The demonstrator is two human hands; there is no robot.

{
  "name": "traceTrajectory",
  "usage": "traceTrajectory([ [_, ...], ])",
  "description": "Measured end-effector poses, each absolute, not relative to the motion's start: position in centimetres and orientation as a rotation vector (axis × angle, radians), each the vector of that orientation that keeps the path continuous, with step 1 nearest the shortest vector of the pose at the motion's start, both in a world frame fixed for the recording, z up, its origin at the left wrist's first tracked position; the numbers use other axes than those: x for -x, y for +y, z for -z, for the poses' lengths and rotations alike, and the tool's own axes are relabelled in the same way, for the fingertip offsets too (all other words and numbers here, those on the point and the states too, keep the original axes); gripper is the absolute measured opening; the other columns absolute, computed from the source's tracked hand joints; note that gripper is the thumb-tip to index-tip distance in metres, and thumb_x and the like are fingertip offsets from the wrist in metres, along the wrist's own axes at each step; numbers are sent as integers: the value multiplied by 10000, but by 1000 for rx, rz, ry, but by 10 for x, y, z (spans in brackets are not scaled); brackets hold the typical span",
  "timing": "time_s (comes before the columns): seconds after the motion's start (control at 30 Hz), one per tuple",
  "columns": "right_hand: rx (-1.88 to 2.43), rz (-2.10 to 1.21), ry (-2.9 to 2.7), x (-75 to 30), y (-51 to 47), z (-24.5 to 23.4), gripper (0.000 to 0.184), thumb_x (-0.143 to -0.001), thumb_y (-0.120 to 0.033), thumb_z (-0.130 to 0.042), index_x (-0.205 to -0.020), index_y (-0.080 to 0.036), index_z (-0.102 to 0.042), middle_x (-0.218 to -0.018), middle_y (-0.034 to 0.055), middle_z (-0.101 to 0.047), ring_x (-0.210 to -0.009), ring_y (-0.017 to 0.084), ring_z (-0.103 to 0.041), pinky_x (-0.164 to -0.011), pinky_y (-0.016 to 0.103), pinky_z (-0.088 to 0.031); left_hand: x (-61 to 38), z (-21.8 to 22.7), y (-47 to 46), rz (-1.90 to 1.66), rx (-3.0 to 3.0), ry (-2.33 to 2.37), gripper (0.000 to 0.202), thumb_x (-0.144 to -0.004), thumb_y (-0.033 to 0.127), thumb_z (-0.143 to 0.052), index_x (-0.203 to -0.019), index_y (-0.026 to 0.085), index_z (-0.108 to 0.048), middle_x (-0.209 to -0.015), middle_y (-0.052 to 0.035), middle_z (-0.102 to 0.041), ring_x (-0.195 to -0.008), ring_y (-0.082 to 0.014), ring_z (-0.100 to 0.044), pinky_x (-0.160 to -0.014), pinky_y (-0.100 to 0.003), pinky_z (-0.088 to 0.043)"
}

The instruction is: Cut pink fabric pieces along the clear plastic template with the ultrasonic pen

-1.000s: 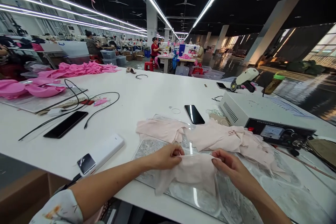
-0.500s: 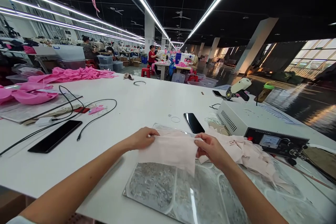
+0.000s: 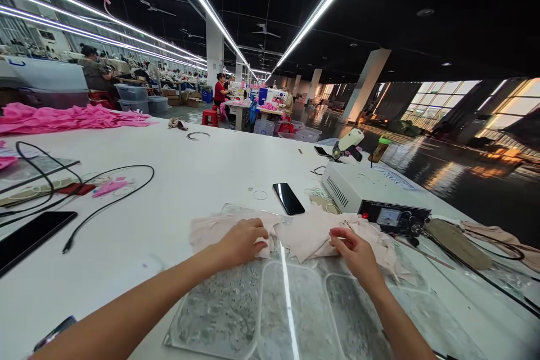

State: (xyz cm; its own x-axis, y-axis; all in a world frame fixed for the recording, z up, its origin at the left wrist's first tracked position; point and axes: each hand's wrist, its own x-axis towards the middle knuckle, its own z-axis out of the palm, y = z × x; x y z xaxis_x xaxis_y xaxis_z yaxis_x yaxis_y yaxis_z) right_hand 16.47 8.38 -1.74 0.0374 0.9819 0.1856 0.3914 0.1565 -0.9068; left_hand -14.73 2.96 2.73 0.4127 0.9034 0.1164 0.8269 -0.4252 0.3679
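My left hand (image 3: 245,242) rests on a pale pink fabric piece (image 3: 206,230), its fingers bent and apart. That piece lies over the back left of a clear plastic sheet with rounded panels (image 3: 223,304). To the right, my right hand (image 3: 358,254) has its thumb and forefinger closed on the edge of a fabric piece in a loose pale pink pile (image 3: 310,233). The fingers partly cover the exact pinch point. Behind the pile lies a black phone (image 3: 288,198).
A white box with a dial (image 3: 379,197) stands right of the pile, a heat-gun-like tool (image 3: 348,143) behind it. Black cables (image 3: 126,167), a dark tablet-like slab (image 3: 34,236) and bright pink cloth (image 3: 71,118) lie left. Co-workers sit at machines in the distance.
The fabric piece held stretched between both hands now lies on the left of the sheet. My right hand has moved over to the pile. The view has turned to the right.
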Motion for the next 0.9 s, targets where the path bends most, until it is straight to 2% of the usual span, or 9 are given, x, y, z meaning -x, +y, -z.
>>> traceTrajectory([
  [0.07,1416,-720,-1474,-181,77,29,366,-720,-498,-654,-891,-175,-643,-867,85,-694,-683,208,-657,-596,340,-534,113,-18,38,-407,-2476,1403,142,-847,266,-678,-983,229,-680,-1057,-23,-630,-976,-200,-608,-885,-294,-455],
  [0.17,1418,-589,-1448,-188,72,43,408,-679,-512,-623,-903,-172,-639,-886,106,-704,-719,234,-670,-626,363,-530,69,-3,54,-370,-2509,1365,434,-749,366,-792,-1111,192,-629,-1133,-65,-610,-1027,-243,-587,-880,-350,-479],
  [0.2,1410,-556,-1452,-188,72,46,405,-688,-504,-615,-910,-166,-638,-894,107,-705,-731,231,-671,-645,367,-531,59,1,58,-361,-2510,1379,439,-762,379,-782,-1113,170,-620,-1133,-78,-607,-1034,-251,-583,-874,-378,-487],
  [0.33,1366,-474,-1512,-184,69,52,349,-759,-456,-590,-923,-153,-642,-887,92,-704,-702,193,-664,-639,346,-532,44,4,70,-346,-2492,1434,216,-951,308,-582,-1073,133,-613,-1094,-76,-615,-984,-206,-609,-852,-405,-516],
  [0.47,1320,-394,-1584,-183,66,50,293,-801,-383,-526,-936,-161,-661,-898,107,-702,-706,207,-661,-588,326,-535,52,-7,73,-378,-2479,1407,203,-965,303,-567,-1053,126,-614,-1015,-57,-635,-877,-171,-633,-795,-363,-538],
  [0.57,1263,-323,-1655,-181,62,46,279,-833,-310,-489,-995,-164,-663,-959,116,-686,-730,208,-654,-594,328,-543,55,-18,68,-441,-2488,1382,138,-966,219,-537,-936,130,-639,-967,-50,-641,-880,-168,-623,-803,-341,-517],
  [0.67,1171,-227,-1768,-174,56,40,342,-826,-230,-503,-1138,-187,-637,-1128,129,-640,-911,240,-640,-755,398,-550,52,-28,57,-503,-2522,1304,181,-930,135,-506,-833,154,-657,-965,-59,-645,-894,-181,-612,-821,-313,-482],
  [0.77,1036,-153,-1956,-162,48,34,437,-773,-150,-562,-1192,-252,-631,-1239,92,-602,-1137,271,-545,-956,465,-465,49,-32,42,-529,-2555,1160,195,-912,127,-485,-808,164,-646,-948,-59,-642,-876,-179,-613,-816,-291,-469],
  [0.9,918,-98,-2155,-147,41,32,404,-729,-71,-584,-1077,-256,-675,-1046,64,-669,-1007,250,-566,-899,437,-478,56,-35,23,-550,-2537,1014,204,-924,140,-440,-809,159,-607,-990,-79,-643,-895,-184,-618,-821,-295,-473],
])
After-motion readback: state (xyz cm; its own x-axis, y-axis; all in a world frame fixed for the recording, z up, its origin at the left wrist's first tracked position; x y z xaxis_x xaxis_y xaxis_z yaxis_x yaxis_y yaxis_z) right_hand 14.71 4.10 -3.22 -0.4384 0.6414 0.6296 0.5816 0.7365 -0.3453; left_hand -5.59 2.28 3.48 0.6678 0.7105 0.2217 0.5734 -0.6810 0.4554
